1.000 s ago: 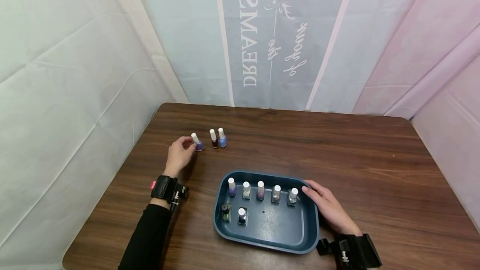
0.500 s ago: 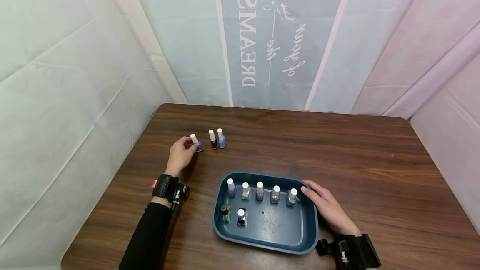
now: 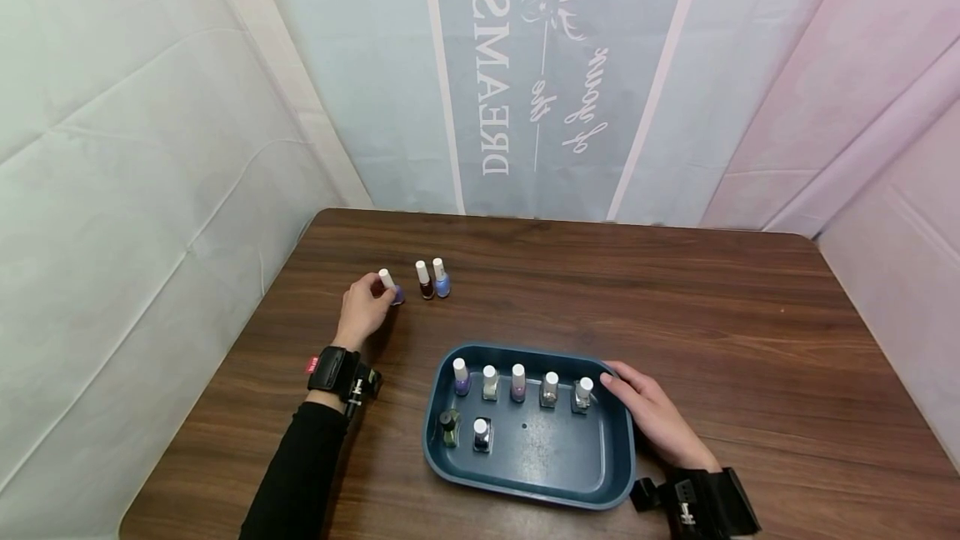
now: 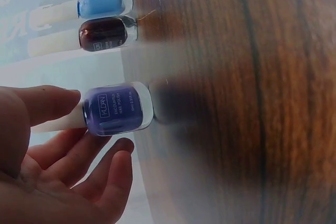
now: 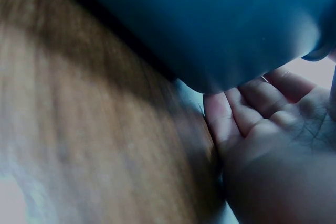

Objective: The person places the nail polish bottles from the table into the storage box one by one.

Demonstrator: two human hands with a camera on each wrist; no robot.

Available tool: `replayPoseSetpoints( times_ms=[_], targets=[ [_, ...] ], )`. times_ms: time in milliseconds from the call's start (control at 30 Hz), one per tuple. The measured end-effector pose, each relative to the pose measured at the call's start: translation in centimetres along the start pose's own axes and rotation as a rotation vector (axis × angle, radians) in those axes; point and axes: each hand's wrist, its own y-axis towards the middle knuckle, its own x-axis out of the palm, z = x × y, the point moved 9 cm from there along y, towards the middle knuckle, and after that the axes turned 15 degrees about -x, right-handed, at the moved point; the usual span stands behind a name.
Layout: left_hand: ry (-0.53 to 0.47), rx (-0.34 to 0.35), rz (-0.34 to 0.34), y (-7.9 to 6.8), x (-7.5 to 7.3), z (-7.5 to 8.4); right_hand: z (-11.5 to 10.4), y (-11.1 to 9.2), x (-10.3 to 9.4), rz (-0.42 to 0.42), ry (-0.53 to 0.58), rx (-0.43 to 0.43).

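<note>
My left hand [image 3: 362,312] pinches the white cap of a purple nail polish bottle [image 4: 118,109] between thumb and fingers. The bottle is at the far left of the table; whether its base touches the wood I cannot tell. Just right of it stand a dark brown nail polish bottle [image 3: 426,288] and a light blue one [image 3: 442,285], close together. My right hand [image 3: 660,419] grips the upper right corner of a blue tray [image 3: 540,497], thumb over the rim and fingers against the outer wall, as the right wrist view shows.
Inside the tray, a back row of several white-capped bottles includes a purple one [image 3: 461,383]. In front of them are a dark-capped green bottle [image 3: 449,432] and a white-capped dark bottle [image 3: 482,438]. The brown wooden table [image 3: 712,315] meets hanging cloth [image 3: 390,65] at the back.
The whole head view has shifted slightly. My left hand keeps its pinch on the purple bottle, and my right hand stays on the tray.
</note>
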Motion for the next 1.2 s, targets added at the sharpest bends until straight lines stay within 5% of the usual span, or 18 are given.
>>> replayPoseSetpoints(
  times_ms=[1200],
  targets=[
    [0.08, 0.017, -0.006, -0.63, 0.34, 0.04, 0.24, -0.07, -0.01, -0.003, 0.025, 0.014]
  ],
)
